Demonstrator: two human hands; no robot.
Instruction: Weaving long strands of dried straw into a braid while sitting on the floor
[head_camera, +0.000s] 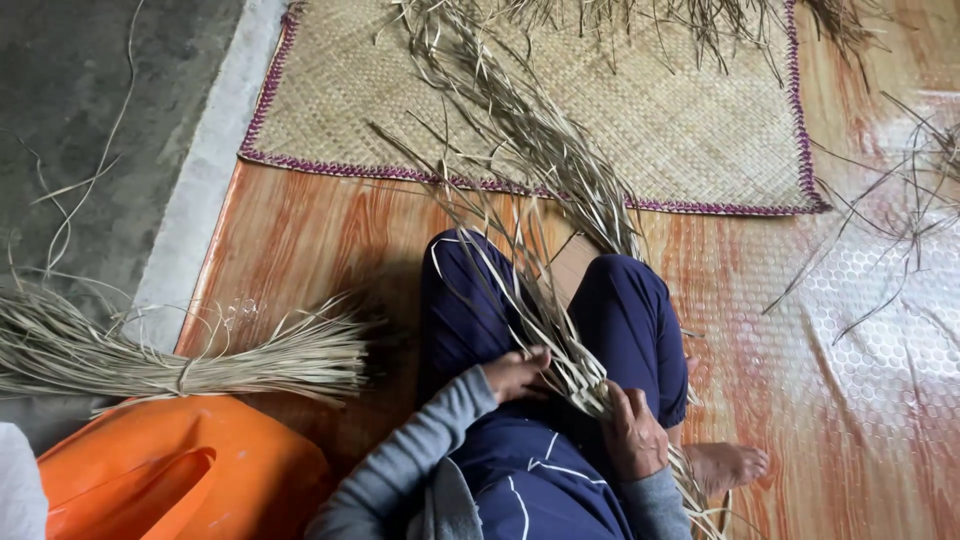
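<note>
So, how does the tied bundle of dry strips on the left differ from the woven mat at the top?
The tied bundle holds loose strips bound at the middle, their ends fanning out; the woven mat has its strips interlaced into a flat sheet. The mat has a purple stitched edge; the bundle has none. The bundle lies beside an orange container, half off the patterned floor covering; the mat lies flat on it. Both are the same pale straw colour.

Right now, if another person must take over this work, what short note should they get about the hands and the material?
Left hand: on the plaited strip across the lap, pinching strands.
Right hand: gripping the same strip lower down.
Loose strand ends fan out over the woven mat.
Tied bundle of dry strands lies to the left, beside an orange plastic container.
Done: a short woven length. Left: the long loose strands.
</note>
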